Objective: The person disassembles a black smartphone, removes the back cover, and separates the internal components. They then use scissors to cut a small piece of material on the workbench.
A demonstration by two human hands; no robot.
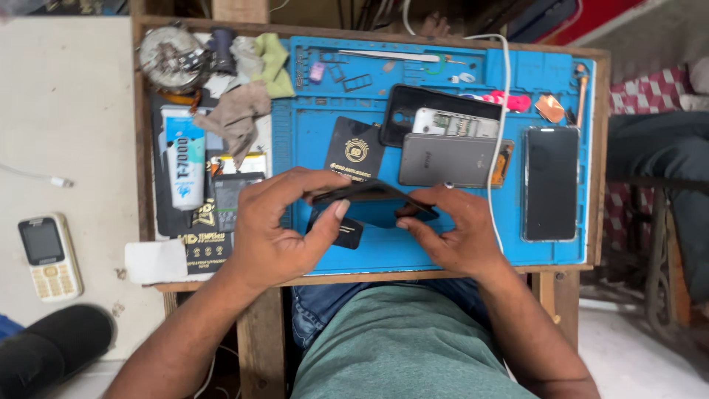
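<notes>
Both my hands are closed around a thin black phone (369, 193), held edge-on just above the near part of the blue repair mat (310, 140), so I see mostly its long side. My left hand (277, 225) pinches the left end, thumb underneath and fingers curled over the top; my right hand (450, 229) grips the right end the same way, thumb tip pressed along the lower edge. Holding it by both ends leaves the seam along the edge free, I judge, and keeps it over the mat should anything drop. Whether the thumbs are prying or only steadying, I cannot tell. A small black rectangular piece (347, 233) lies on the mat just under the phone. Further back a black card with a gold round emblem (356, 150) rests flat, and beside it a stack: a grey phone back (447, 159) over an opened phone with a pale inner frame (454, 122) on a black shell. A dark-screened phone (551, 183) lies face up at the right, well apart from my hands. A white cable (504, 96) runs across the mat. To the left, a glue tube (185, 162), crumpled cloths (236, 114), and a white keypad phone (49, 256) off the bench.
</notes>
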